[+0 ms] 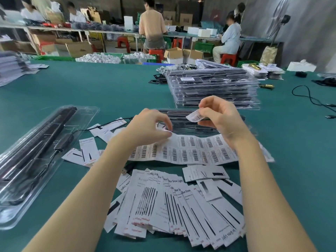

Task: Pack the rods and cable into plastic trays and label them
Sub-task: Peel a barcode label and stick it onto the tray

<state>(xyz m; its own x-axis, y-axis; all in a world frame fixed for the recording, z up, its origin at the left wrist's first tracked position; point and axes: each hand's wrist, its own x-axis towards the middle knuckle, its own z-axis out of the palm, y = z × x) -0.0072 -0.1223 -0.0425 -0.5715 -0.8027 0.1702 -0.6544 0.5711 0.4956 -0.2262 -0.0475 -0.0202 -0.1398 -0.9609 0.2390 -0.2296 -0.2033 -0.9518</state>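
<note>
Head view: at centre frame the right hand pinches a small barcode label between thumb and forefinger, lifted clear of the sheet; the print on it is too blurred to read. Left of it, the left hand has its fingers curled down, fingertips pinching the upper edge of the barcode label sheet, which lies across the green table below both hands.

Just behind the hands a filled plastic tray holds dark rods; the hands and wrists hide much of it, so its ends and lid cannot be made out. At the left edge another clear tray with black rods and a cable runs diagonally, its lower end cut off by the frame. In the upper right stands a stack of packed trays.

Printed paper cards fan out in the lower middle, partly covered by the forearms. A black cord trails at the right edge.
</note>
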